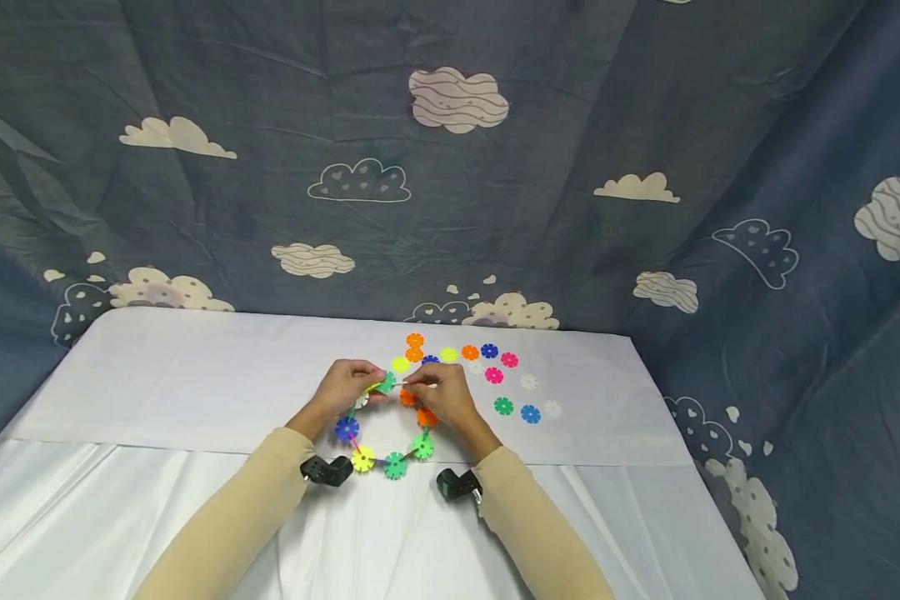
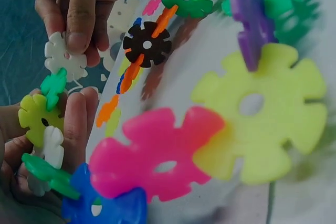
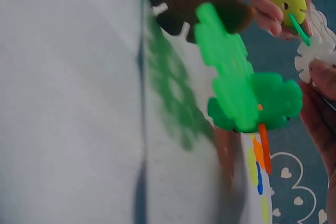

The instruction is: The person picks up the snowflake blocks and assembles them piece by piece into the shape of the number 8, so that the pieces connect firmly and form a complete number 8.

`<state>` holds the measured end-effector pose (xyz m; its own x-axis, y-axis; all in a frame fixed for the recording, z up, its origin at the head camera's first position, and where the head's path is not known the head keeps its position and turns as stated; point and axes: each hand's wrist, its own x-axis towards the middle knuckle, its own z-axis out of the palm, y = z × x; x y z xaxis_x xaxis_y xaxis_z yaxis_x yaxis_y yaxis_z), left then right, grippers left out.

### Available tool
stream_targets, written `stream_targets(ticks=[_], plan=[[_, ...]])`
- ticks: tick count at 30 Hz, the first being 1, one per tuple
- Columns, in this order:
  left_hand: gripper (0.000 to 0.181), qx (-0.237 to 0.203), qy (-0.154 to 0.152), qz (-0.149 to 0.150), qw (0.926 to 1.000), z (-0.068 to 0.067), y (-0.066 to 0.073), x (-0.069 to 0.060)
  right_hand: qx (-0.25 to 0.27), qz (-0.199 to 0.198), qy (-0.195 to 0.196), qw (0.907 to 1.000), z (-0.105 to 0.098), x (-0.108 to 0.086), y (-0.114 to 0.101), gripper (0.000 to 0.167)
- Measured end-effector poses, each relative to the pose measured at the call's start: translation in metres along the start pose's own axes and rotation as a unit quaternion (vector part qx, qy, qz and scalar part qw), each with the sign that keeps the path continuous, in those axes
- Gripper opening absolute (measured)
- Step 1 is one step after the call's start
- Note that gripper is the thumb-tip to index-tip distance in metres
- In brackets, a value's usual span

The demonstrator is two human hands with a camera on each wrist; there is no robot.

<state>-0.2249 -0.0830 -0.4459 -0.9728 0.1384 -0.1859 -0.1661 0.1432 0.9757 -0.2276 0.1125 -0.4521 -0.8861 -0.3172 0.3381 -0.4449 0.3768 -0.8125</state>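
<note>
Over the white counter (image 1: 157, 379), a looped chain (image 1: 395, 466) of notched discs hung nearest the person. Past it, the left hand (image 1: 342, 386) pinched it near a yellow disc (image 2: 32, 114) — the right hand's (image 1: 446, 393) grip pinching a white disc (image 2: 59, 62). Loose discs (image 1: 494, 375) lay beyond.

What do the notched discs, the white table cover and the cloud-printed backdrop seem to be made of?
The notched discs look like smooth, satin plastic: even colour, neat slots. The white table cover is probably matte fabric, given its creases. The cloud-printed backdrop looks like matte cloth: it wrinkles; fibre unclear.
</note>
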Motion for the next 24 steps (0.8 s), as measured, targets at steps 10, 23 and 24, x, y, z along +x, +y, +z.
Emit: stream_targets(ticks=[10, 23, 24], plan=[[0.017, -0.024, 0.000, -0.013, 0.9996, 0.003, 0.002, 0.000, -0.018, -0.011, -0.004, 0.9998, -0.003, 0.001, 0.004, 0.006], [0.017, -0.029, 0.030, -0.023, 0.9989, 0.009, 0.002, -0.003, -0.020, -0.036, 0.046, 0.9981, 0.006, -0.004, 0.003, 0.006], [0.017, -0.030, 0.032, -0.026, 0.9987, 0.009, 0.002, -0.004, -0.018, -0.034, 0.050, 0.9980, 0.008, -0.004, 0.003, 0.005]])
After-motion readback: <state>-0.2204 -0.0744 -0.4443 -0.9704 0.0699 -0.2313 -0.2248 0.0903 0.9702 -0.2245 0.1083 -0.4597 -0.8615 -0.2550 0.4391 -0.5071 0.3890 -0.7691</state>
